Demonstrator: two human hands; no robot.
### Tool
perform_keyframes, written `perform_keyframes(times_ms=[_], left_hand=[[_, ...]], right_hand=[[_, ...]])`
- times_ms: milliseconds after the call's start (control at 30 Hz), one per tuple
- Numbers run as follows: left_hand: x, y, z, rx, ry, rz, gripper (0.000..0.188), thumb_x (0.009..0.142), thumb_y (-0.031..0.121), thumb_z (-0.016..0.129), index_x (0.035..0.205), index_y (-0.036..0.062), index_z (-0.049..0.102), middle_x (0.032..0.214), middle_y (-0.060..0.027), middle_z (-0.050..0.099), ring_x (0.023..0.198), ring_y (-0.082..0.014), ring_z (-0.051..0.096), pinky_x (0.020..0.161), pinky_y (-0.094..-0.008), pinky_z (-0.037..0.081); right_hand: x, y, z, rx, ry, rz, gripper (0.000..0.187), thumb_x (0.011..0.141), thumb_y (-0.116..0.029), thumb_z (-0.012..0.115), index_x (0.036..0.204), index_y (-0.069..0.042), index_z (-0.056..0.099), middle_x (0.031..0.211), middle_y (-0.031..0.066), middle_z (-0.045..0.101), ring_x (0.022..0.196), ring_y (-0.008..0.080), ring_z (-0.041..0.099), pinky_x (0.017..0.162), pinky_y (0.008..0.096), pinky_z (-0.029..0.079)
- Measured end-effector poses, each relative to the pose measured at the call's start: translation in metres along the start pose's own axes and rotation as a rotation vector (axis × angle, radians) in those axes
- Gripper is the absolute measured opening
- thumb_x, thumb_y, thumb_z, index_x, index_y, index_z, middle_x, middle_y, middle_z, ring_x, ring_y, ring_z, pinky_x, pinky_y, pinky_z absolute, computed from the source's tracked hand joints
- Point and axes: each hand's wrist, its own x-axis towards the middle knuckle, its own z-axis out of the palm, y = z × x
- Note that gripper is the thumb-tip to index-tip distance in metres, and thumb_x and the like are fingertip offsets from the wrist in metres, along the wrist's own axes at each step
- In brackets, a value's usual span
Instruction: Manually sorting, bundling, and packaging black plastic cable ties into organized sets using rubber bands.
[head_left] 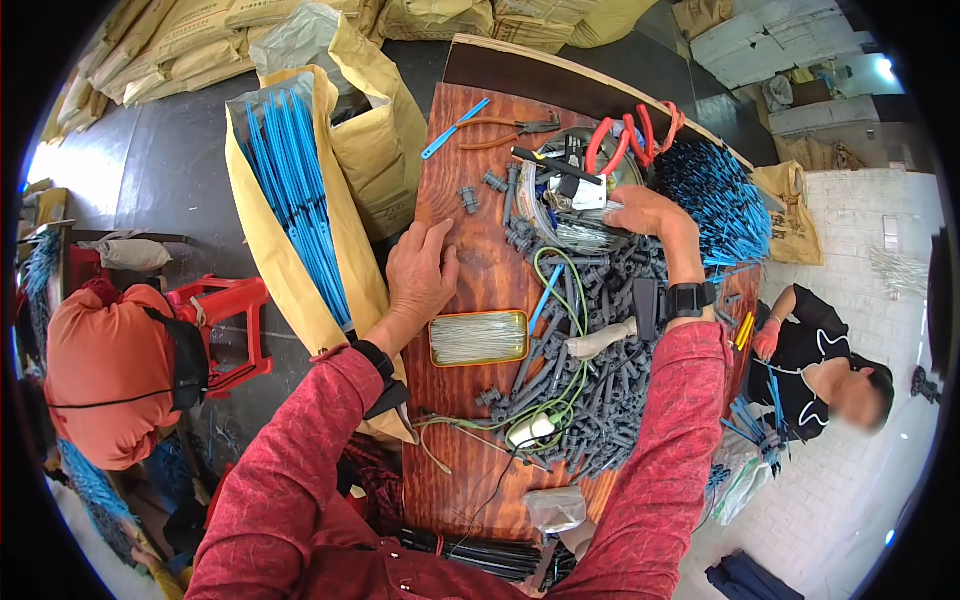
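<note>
My left hand [420,275] lies palm down at the left edge of the wooden table [480,220], its fingers stretched and nothing in them. Across from it, my right hand [648,212] reaches over a round clear tub [545,205] crammed with tools and thin pins. The fingers of that hand are curled against a white and silver piece [588,194] in the tub; what they grip is partly hidden. Red-handled pliers [605,145] stand in the tub. Between my arms sits a yellow-rimmed tin [478,338] full of thin metal pins.
Grey plastic fittings [600,400] are heaped mid-table, with a green cord [578,385] across them. Blue-black sticks [710,200] pile up at right. A paper sack [265,215] of blue sticks leans at left. Orange-handled pincers [510,130] lie behind. A co-worker [810,370] holds blue sticks at right.
</note>
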Motion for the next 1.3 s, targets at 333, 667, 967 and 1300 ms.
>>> perform_keyframes(times_ms=[333,667,967,1300], left_hand=[[0.002,-0.001,0.000,-0.002,0.011,0.005,0.037,0.083,0.013,0.065,0.120,0.0075,0.063,0.097,-0.0123,0.056,0.092,-0.0330,0.059,0.076,-0.0444,0.048],[-0.001,0.000,0.000,-0.026,-0.004,-0.021,0.036,0.084,0.012,0.065,0.119,0.0064,0.063,0.101,-0.0143,0.058,0.094,-0.0353,0.059,0.079,-0.0456,0.049],[-0.002,-0.005,0.005,-0.021,0.062,0.021,0.037,0.080,0.013,0.067,0.117,0.0068,0.064,0.101,-0.0129,0.058,0.091,-0.0327,0.060,0.074,-0.0454,0.048],[-0.002,0.001,0.006,-0.055,0.018,0.000,0.036,0.084,0.014,0.065,0.120,0.0083,0.063,0.104,-0.0132,0.058,0.098,-0.0348,0.059,0.080,-0.0469,0.048]], right_hand=[[-0.013,-0.016,0.002,-0.344,0.104,0.185,0.032,0.093,-0.025,0.057,0.110,-0.001,0.071,0.109,0.0221,0.071,0.104,0.0392,0.068,0.089,0.0466,0.054],[-0.044,0.005,0.006,-0.393,0.218,0.208,0.025,0.098,-0.027,0.055,0.101,-0.003,0.063,0.100,0.0219,0.070,0.095,0.0425,0.066,0.081,0.0514,0.053],[-0.070,0.030,0.024,-0.108,0.303,0.180,0.028,0.100,-0.028,0.051,0.103,-0.001,0.058,0.094,0.0240,0.063,0.091,0.0412,0.061,0.083,0.0482,0.049],[-0.122,0.027,0.054,0.281,0.442,0.130,0.030,0.100,-0.030,0.050,0.104,-0.001,0.059,0.091,0.0176,0.062,0.087,0.0310,0.060,0.081,0.0413,0.047]])
